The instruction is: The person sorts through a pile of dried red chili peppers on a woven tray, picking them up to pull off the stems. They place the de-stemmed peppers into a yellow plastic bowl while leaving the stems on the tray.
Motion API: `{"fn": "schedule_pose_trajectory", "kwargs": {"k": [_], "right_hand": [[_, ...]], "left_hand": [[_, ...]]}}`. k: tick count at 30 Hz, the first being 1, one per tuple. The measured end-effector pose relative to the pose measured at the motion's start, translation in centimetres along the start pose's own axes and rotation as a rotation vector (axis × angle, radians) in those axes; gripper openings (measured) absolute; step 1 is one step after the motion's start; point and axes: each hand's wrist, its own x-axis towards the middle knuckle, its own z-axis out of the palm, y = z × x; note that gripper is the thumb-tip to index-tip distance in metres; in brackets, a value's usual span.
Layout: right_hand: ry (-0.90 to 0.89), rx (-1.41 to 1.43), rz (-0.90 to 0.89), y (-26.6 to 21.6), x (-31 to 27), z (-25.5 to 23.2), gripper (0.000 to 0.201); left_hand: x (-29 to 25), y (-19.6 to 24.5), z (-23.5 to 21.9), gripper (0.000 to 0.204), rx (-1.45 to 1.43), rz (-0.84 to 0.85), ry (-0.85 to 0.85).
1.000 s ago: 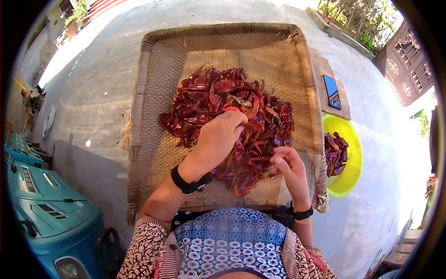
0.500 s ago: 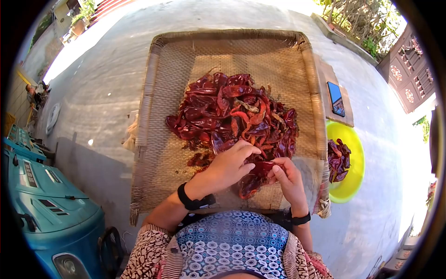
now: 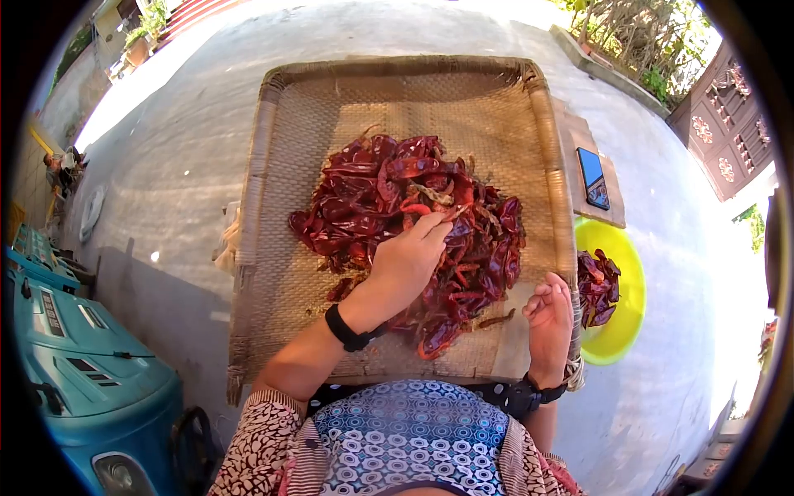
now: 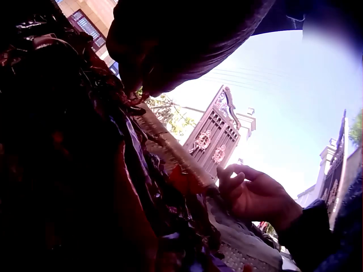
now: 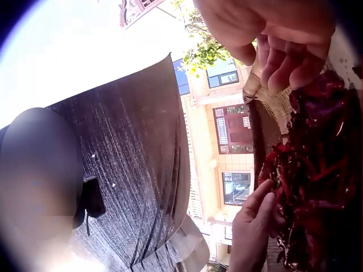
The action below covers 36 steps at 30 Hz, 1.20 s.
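Dried red chili peppers (image 3: 356, 194) lie heaped in a large woven tray (image 3: 298, 107). My left hand (image 3: 405, 264) reaches over the middle of the heap. Its thumb and forefinger pinch a pale orange-red chili (image 3: 456, 212); in the right wrist view the left hand (image 5: 252, 229) has its fingertips at the heap's edge. Beside the tray's right rim, my right hand (image 3: 549, 318) is raised with loosely bent fingers and holds nothing. The right wrist view shows these fingers (image 5: 281, 73) hanging above the chilies. A thin brownish chili (image 3: 496, 320) lies left of this hand.
A yellow-green basin (image 3: 633, 289) holding dark red chilies stands right of the tray. Behind it a phone (image 3: 593, 178) lies on a piece of cardboard (image 3: 614, 213). A teal vehicle (image 3: 99, 364) is parked at left on the concrete ground (image 3: 182, 190).
Both hands were together over a dark red chili at the heap's near side. The left hand has since moved forward onto the heap; the right has moved right, without that chili.
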Motion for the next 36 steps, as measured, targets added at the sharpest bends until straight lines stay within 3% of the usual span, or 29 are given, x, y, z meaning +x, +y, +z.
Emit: {"fn": "schedule_pose_trajectory", "kwargs": {"k": [3,6,10,14,17,20,23,26,27,28,29,30,33,36], "right_hand": [[-0.085,-0.295,-0.007,0.7,-0.4,2.3,0.028],[-0.246,-0.446,0.002,0.9,-0.5,4.5,0.031],[-0.415,-0.626,0.163,1.4,-0.8,5.8,0.024],[-0.514,-0.598,0.222,2.8,-1.1,4.9,0.016],[-0.516,-0.58,0.259,2.0,-1.3,4.7,0.017],[-0.356,-0.577,0.196,0.2,-0.6,3.7,0.017],[-0.094,-0.433,-0.02,-1.2,0.7,1.2,0.025],[0.02,0.315,-0.168,-2.1,2.4,-2.2,0.03],[0.045,0.358,-0.12,-2.5,2.6,-2.5,0.03],[0.071,0.403,-0.072,-2.9,2.7,-2.7,0.03],[0.098,0.448,-0.023,-3.1,2.6,-2.8,0.03],[0.093,0.385,0.003,-2.6,2.4,-3.1,0.03],[0.09,0.165,0.054,-0.6,1.2,-1.9,0.027],[-0.043,-0.098,0.043,0.4,0.5,0.1,0.023]], "left_hand": [[-1.3,0.1,-0.2,0.015,-0.157,-0.045,0.054],[-2.7,0.8,-0.6,0.012,-0.375,-0.118,-0.094],[-4.1,2.2,-1.1,0.01,-0.614,-0.465,-0.32],[-4.8,1.3,-0.8,0.013,-1.075,-0.639,-0.424],[-4.3,0.9,-1.5,0.011,-1.221,-0.773,-0.512],[-3.1,0.8,-2.0,0.016,-0.781,-0.554,-0.331],[-0.5,-0.8,-3.2,0.021,-0.438,-0.323,-0.14],[2.3,-3.1,-3.1,0.024,-0.017,-0.145,0.089],[3.3,-3.5,-3.2,0.028,0.22,-0.087,0.139],[4.3,-4.0,-3.3,0.032,0.346,-0.109,0.08],[5.0,-4.8,-2.9,0.033,0.382,-0.051,0.136],[5.6,-5.8,-2.2,0.035,0.418,0.007,0.192],[6.2,-7.9,-1.0,0.035,0.45,0.011,0.125],[5.9,-5.5,-2.2,0.033,0.435,0.03,0.161]]}}
